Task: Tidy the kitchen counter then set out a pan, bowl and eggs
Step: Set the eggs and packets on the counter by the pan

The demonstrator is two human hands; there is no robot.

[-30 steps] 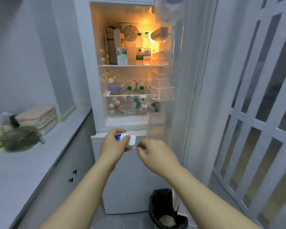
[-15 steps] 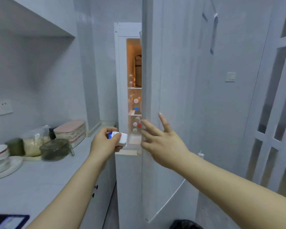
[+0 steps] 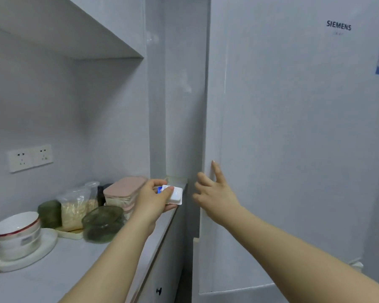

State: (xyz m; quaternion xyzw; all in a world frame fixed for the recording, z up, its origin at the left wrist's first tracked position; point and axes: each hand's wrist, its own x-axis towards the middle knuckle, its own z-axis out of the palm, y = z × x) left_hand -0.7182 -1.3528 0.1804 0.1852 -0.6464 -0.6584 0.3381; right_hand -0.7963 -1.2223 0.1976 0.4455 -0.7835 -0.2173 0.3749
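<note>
Head view: the left hand (image 3: pixel 152 201) pinches a small white pack (image 3: pixel 174 195) with a blue label, thumb on top and fingers beneath. The pack juts out to the right of the grip, above the far end of the counter (image 3: pixel 59 261) and just beside the fridge door (image 3: pixel 293 132). The right hand (image 3: pixel 217 194) has its fingers straight and spread, resting against the door near its left edge and holding nothing. A stack of bowls (image 3: pixel 15 231) stands on the counter, well to the left of both hands.
</note>
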